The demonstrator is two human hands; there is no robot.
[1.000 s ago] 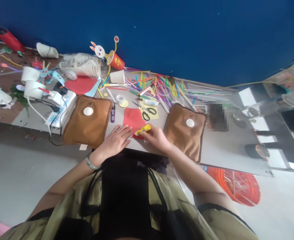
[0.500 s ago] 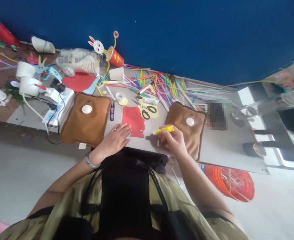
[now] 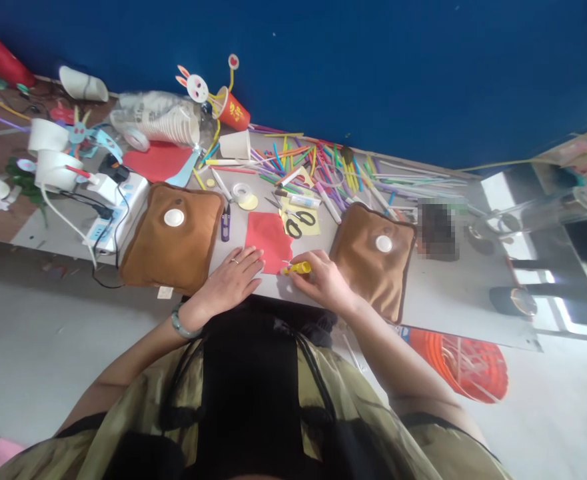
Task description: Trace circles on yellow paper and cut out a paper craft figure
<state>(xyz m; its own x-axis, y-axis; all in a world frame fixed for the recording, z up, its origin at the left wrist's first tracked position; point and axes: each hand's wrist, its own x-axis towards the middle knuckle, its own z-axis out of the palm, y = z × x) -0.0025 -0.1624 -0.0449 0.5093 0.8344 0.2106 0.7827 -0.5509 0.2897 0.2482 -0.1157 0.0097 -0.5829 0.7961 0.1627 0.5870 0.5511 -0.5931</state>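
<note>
My left hand [image 3: 234, 277] lies flat, fingers stretched out, its fingertips on the left edge of a sheet of red paper [image 3: 267, 237]. A yellow glue stick [image 3: 299, 268] is pinched in my right hand [image 3: 326, 280], its tip at the lower right corner of the paper, where a few pale marks show. Whether the tip touches the paper I cannot tell. Black-handled scissors [image 3: 300, 225] lie on yellow paper [image 3: 310, 228] just beyond the red sheet. Purple thread snips [image 3: 226, 225] rest left of it, near a tape roll [image 3: 240, 192].
Brown cushion-like pouches lie left [image 3: 178, 250] and right [image 3: 368, 273] of my hands. Colourful sticks and markers [image 3: 318, 167] spread along the blue wall. At left stand a power strip [image 3: 118, 217] with cables and paper cups [image 3: 58, 170]. An orange bucket [image 3: 466, 363] is below the table.
My right hand has moved left with the glue stick, from above the right pouch's edge to the red paper's lower right corner. My left hand has stayed on the paper.
</note>
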